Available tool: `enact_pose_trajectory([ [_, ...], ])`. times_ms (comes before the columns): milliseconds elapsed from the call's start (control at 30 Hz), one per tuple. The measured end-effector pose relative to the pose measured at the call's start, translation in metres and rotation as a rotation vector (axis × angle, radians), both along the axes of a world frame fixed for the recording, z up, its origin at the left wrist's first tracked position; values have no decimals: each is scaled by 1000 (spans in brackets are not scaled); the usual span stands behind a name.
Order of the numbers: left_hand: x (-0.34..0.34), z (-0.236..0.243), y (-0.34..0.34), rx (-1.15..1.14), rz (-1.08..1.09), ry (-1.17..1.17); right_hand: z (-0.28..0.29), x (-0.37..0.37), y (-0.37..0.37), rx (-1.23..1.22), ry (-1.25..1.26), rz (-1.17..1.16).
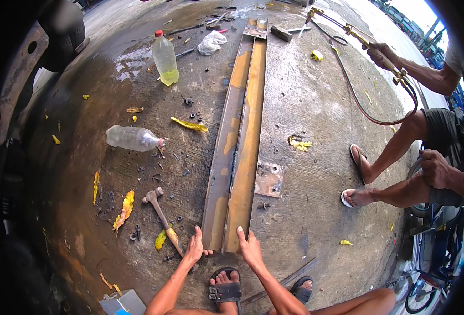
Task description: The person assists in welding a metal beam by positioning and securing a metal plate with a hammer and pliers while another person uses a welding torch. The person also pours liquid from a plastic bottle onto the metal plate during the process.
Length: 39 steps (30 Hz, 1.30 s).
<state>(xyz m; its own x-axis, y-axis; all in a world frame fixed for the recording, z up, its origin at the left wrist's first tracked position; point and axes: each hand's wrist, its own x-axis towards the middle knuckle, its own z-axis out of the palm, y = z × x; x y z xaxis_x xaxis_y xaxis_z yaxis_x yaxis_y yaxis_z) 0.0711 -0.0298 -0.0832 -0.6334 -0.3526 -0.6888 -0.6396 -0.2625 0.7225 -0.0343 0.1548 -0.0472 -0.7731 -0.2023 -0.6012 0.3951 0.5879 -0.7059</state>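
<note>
With left hand [193, 248] and right hand [251, 249] clasping the beam [249, 136] between them, we should grip evenly, minding the hammer [163, 216] leftward.

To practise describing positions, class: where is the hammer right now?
In the head view, the hammer lies on the concrete left of the steel beam, its handle slanting toward the left hand, with a yellow leaf beside the handle.

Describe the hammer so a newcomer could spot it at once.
Find the long rust-stained steel beam down the middle. Left of its near end, by the left hand, lies the hammer, head farthest from the person. Its long handle and blunt metal head set it apart from the small dark bolts and yellow leaves around it.
</note>
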Motion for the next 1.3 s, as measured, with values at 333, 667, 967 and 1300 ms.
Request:
enact_pose_trajectory([
  [333,9,-12,-27,-154,-18,-66,-31,15,-23,-13,10,12],
  [667,6,81,-47,-725,-170,-67,53,-19,2,81,-66,586],
  [967,15,78,-65,-693,-123,1,59,-44,1,-17,122,694],
  [1300,48,48,-32,-657,-41,-27,3,-159,96,594,307,497],
])
